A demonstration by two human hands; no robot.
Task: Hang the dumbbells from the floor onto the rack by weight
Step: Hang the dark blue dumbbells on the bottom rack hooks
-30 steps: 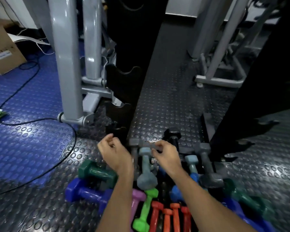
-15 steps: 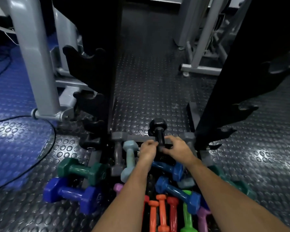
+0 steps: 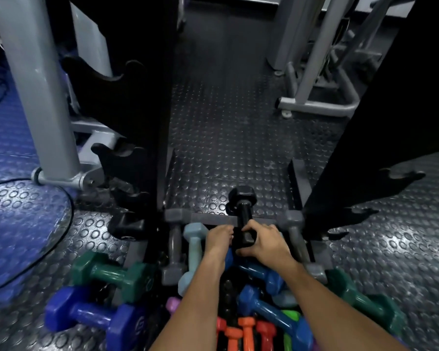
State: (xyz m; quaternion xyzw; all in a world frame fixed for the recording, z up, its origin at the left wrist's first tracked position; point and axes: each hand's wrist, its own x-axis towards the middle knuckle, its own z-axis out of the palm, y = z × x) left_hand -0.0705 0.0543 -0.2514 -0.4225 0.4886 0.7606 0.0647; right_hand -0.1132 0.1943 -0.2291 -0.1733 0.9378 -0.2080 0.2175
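- Black cable (image 3: 69, 221): lies curved on the blue studded floor, well to the left of both hands.
- Purple dumbbell (image 3: 94, 317) and dark green dumbbell (image 3: 112, 272): on the floor, left of and nearer the camera than the left forearm, the green one farther away.
- Rack upright (image 3: 147, 110): black, with cradle hooks — stands beyond and left of the hands.
- Pale blue dumbbell (image 3: 193, 249): lies just left of the left hand.
- Left hand (image 3: 218, 239): fingers curled down beside the near head of the black dumbbell; whether it grips anything cannot be told.
- Black dumbbell (image 3: 243, 211): lies lengthwise pointing away, across a grey dumbbell (image 3: 211, 217), its far head beyond both hands.
- Right hand (image 3: 264, 241): fingers and thumb wrapped round the black dumbbell's near head.
- Orange dumbbells (image 3: 246, 333): between the forearms, near the camera.
- Blue dumbbell (image 3: 266, 310): under the right forearm.
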